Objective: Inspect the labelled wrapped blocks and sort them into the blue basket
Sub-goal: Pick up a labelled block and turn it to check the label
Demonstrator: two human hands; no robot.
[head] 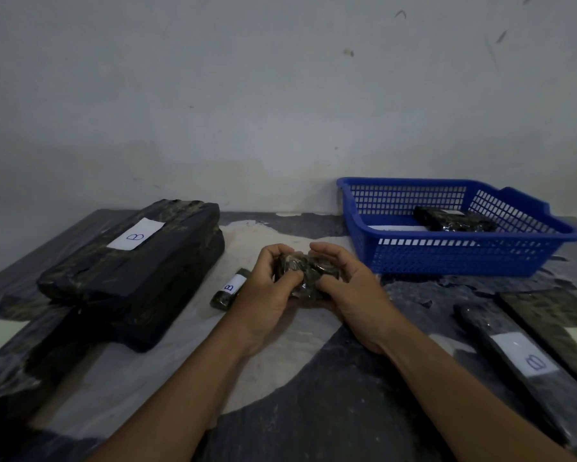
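Lying at the left of the desk [313,411], a large wrapped block [137,271] shows a "B" label; a small labelled block [228,290] sits just beside the left hand [263,295]. Both hands' grips curl round a small wrapped block [305,273], the right hand [350,295] on its right end. The blue basket [447,258] beyond already holds one wrapped block [453,221]. Long labelled blocks [527,365] lie at far right.

A single head-worn wide-angle view looks forward and down from close above the table [313,411], with the blue basket [447,258] right of centre near the wall.
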